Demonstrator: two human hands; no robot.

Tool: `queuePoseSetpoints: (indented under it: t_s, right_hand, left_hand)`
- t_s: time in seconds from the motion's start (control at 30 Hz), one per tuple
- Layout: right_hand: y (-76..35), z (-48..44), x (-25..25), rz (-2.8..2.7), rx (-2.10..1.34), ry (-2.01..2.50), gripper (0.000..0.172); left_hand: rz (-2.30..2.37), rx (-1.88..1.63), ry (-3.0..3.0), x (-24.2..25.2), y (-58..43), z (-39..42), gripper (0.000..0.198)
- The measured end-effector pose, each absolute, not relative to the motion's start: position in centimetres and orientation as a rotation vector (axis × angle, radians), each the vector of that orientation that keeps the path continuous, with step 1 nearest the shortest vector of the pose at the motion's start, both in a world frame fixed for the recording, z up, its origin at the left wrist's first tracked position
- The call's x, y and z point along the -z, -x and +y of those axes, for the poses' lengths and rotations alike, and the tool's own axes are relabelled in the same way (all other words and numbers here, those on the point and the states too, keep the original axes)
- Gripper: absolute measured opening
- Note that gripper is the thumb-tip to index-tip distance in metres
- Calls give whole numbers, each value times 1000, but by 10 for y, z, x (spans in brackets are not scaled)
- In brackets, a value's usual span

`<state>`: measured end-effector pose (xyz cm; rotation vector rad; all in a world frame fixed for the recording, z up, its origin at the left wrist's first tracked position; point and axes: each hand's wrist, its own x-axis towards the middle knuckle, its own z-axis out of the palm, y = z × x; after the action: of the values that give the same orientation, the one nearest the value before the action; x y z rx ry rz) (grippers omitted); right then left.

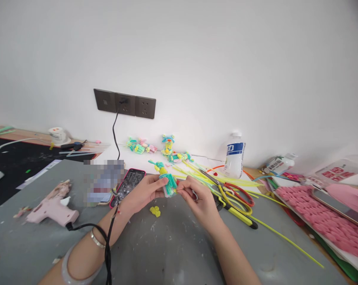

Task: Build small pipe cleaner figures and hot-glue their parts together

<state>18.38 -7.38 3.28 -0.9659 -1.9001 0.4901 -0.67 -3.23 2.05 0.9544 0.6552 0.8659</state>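
My left hand [143,193] is closed round a small craft figure [164,177] made of green, yellow and white fuzzy stems, held just above the grey mat [173,245]. My right hand [196,198] pinches the figure's right side with thumb and fingertips. A small yellow piece [155,211] lies on the mat below my hands. My left wrist wears a bracelet and a pale bangle.
A pink glue gun [52,208] lies at the left, its black cable crossing my left arm. A phone [127,186] sits behind my left hand. Scissors [232,194], a yellow cutter [241,217], loose yellow-green stems, finished figures [168,145], a bottle [234,155] and pink pieces [321,221] lie to the right.
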Motion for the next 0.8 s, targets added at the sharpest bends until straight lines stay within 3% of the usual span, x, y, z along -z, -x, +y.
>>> queuePoseSetpoints:
  t_s: [0.47,0.8]
  right_hand:
    - [-182,-74,-35,-1899,-438,941,12]
    - [-190,-66,-31,-1282,-625,946,15]
  left_hand:
    - [652,-863,-954,-21,7,-32,28]
    - [666,-952,-899,-22,7,-32,27]
